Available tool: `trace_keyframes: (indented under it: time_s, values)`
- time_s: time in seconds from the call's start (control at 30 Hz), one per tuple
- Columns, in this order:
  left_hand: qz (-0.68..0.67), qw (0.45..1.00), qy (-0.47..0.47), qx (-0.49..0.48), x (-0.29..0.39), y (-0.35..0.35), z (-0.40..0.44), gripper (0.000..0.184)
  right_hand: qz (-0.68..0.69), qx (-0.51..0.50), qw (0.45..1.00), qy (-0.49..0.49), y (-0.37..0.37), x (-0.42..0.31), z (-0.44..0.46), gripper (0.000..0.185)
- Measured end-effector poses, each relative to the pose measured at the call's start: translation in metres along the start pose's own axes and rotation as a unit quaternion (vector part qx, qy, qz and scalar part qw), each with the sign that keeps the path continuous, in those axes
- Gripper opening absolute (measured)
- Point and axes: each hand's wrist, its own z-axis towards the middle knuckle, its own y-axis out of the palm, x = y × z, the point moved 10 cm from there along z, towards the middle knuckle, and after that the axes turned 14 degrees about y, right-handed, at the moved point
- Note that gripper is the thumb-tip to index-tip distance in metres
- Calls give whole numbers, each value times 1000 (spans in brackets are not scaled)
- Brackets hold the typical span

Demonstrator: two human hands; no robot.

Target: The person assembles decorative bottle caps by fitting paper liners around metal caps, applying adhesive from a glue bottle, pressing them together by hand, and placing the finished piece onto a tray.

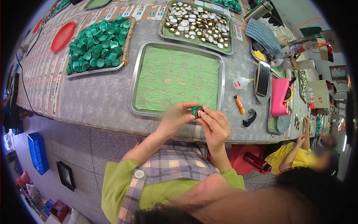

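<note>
My left hand [174,118] pinches a green pleated cup [195,109] from the left, over the near edge of a metal tray [131,89] lined with green cloth [175,76]. Against the same cup, my right hand [216,127] holds a small brown and white round piece [200,113]. Both hands meet at the cup, and the fingers partly cover it. Farther back on the left, a tray holds a heap of green cups [99,46]. Behind the lined tray, another tray holds many white and brown round pieces [197,24].
A red plate [62,36] lies far left. Right of the lined tray are a glue bottle [241,82], an orange glue stick [239,104], a black tape dispenser [250,118], a phone [263,78] and a pink dispenser [279,96]. A person in yellow [292,156] sits at right.
</note>
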Motion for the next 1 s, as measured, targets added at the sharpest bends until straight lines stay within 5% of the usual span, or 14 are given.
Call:
trace_keyframes:
  time_s: [1.0]
  values:
    - [65, 997, 21, -16, 5, 2, 3, 36, -33, -1, 999, -1, 2, 1, 0, 26]
